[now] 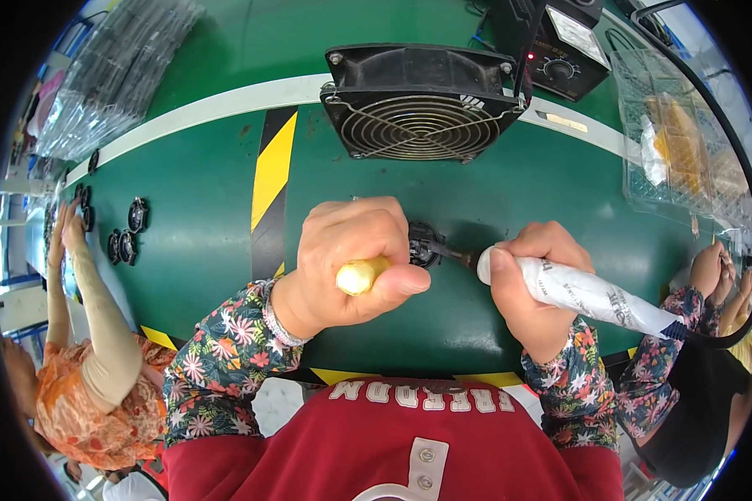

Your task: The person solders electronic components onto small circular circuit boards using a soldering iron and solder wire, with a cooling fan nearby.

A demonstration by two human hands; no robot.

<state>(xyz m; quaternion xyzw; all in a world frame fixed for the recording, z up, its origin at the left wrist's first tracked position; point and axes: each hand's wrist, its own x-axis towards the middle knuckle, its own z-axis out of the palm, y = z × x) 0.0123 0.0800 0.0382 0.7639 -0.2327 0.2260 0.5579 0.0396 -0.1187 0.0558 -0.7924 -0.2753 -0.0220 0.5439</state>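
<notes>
My left hand (351, 263) is closed around a yellowish handle (359, 275) whose end pokes out between thumb and fingers. Just beyond its fingertips a small round black part (424, 242) lies on the green table (209, 217). My right hand (535, 284) grips a soldering iron (589, 296) wrapped in white tape, its dark tip (459, 253) pointing left at the black part. A black cable leaves the iron's rear toward the right.
A black square fan (422, 104) stands behind the hands, with a black control box (564, 50) beyond it. Several round black parts (125, 238) lie at left near another person's raised arms (71, 275). A wire basket (685, 142) sits at right, above another person's hands (723, 275).
</notes>
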